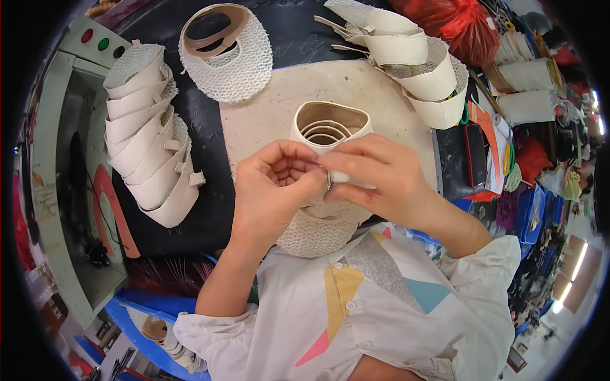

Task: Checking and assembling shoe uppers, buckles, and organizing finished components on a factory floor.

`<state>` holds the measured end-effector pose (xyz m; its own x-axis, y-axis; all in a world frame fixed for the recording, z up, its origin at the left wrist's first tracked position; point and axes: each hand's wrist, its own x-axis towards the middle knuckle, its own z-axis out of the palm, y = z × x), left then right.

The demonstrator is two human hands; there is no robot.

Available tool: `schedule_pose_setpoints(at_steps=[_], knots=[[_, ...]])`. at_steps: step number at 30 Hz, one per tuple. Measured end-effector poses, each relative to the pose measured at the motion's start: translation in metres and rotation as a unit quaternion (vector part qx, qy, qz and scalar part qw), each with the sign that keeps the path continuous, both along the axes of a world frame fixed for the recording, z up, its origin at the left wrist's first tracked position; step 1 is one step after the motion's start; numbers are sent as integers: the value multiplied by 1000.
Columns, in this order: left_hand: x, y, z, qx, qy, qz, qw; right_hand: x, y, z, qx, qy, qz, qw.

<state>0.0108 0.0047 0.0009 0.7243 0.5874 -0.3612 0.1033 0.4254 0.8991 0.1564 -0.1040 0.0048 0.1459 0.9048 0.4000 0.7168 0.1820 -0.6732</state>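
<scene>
Close to my body is a cream shoe upper [318, 236] with a woven toe, which points toward me. Its smooth heel collar [305, 134] stands upward, and several curved cream edges show nested inside. Over its middle, my left hand [279, 181] is closed, thumb and fingers pinching a small metal buckle [329, 180] on a narrow strap. From the other side my right hand [380, 174] grips the short cream strap [340, 176] at the buckle, thumb below and fingers above. My fingers hide much of the strap and the upper's throat.
Overlapping cream uppers form a stack [143, 130] at left and another [438, 79] at upper right. One woven upper [238, 76] lies beyond the pale board [267, 120]. A grey machine box [70, 127] borders the left; a phone [474, 155] and red bag [454, 25] lie right.
</scene>
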Motion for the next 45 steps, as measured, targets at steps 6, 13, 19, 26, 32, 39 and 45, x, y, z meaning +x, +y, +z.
schedule_pose_setpoints(at_steps=[6,13,19,26,32,39,45], knots=[[5,0,-3,111,20,29,993,5,-2,0,3,-35,-10,999],[15,10,-26,206,-103,87,969,42,-7,40,40,-114,-124,985],[42,9,1,184,-237,108,948,40,20,88,245,392,-131,877],[17,105,-31,126,-2,274,953,39,47,50,112,366,-123,915],[37,193,-99,500,231,358,754,-45,37,-13,-43,-143,157,976],[1,117,-50,537,41,322,779,-36,36,-18,-28,-45,98,994],[-61,27,6,45,-17,37,998,-27,31,-8,27,10,56,998]])
